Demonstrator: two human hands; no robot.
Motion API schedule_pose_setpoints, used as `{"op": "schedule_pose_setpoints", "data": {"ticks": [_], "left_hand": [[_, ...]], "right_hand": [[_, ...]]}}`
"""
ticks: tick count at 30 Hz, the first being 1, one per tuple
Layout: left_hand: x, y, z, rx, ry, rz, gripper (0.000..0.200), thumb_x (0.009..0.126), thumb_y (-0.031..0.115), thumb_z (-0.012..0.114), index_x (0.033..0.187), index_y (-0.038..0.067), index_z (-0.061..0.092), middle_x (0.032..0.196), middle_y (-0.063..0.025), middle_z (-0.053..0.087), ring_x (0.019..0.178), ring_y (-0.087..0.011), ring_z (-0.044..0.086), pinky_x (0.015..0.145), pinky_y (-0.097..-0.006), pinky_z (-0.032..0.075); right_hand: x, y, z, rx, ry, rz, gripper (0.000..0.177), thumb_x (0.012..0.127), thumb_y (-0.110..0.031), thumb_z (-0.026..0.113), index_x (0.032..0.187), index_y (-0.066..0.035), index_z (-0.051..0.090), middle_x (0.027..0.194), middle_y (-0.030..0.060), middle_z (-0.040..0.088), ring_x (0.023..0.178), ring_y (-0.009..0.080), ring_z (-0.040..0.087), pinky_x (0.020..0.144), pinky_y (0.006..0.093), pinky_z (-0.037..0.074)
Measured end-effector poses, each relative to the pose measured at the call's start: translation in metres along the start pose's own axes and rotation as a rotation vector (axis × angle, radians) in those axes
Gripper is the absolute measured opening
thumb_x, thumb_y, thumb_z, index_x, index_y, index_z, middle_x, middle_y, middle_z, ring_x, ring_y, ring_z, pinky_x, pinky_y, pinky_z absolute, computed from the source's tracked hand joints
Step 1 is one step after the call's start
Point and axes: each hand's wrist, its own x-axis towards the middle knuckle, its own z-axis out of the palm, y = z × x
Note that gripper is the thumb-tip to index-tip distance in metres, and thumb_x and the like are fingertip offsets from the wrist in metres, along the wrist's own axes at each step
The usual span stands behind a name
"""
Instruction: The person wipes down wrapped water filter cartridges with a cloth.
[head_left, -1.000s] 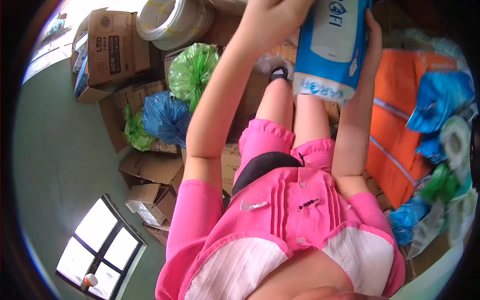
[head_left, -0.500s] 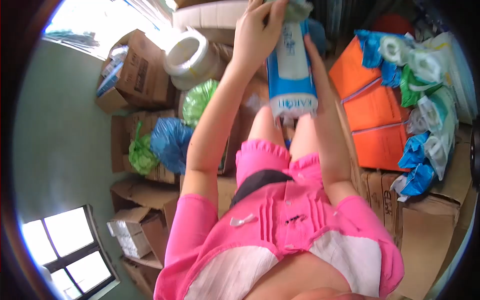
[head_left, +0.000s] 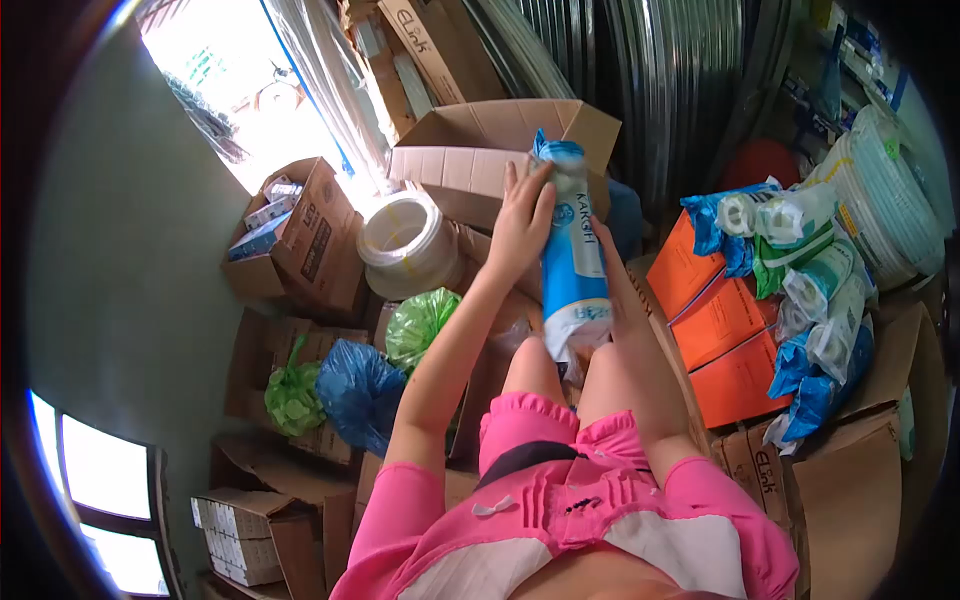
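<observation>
Above my knees is a long cylinder (head_left: 576, 262) in blue-and-white printed plastic wrap, perhaps a filter cartridge. It stands tilted, with blue gathered wrap at its top and loose clear wrap at its lower end. My left hand (head_left: 525, 218) presses against its upper left side, fingers stretched along the wrap. My right hand (head_left: 612, 262) grips it from the right; most of those fingers are hidden behind it. Similar wrapped cylinders (head_left: 800, 218) lie in a heap at the right, on and beside orange boxes (head_left: 715, 335).
An open carton (head_left: 500, 165) stands straight ahead. Left of me are a white coil of tubing (head_left: 400, 235), a carton of small boxes (head_left: 300, 235), and green (head_left: 420, 325) and blue plastic bags (head_left: 358, 390). A large tubing roll (head_left: 880, 200) and an open carton (head_left: 850, 480) stand at the right.
The view has shifted, showing more of the room ahead. The cylinder has turned, with more blue side and its top end showing. My left hand has shifted from the top end to its side.
</observation>
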Motion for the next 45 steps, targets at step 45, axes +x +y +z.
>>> {"op": "schedule_pose_setpoints", "data": {"ticks": [45], "left_hand": [[-0.042, 0.065, -0.034, 0.354, -0.542, 0.488, 0.049, 0.088, 0.011, 0.061, 0.136, 0.007, 0.055, 0.15, -0.0148, 0.046, 0.142, -0.0419, 0.037, 0.114, -0.0518, 0.035]], "right_hand": [[0.0, 0.008, -0.046, 0.467, -0.214, -0.035, 0.083, 0.094, -0.072, 0.041, 0.144, -0.007, 0.044, 0.137, 0.0191, 0.055, 0.12, 0.0347, 0.059, 0.102, 0.0511, 0.049]]}}
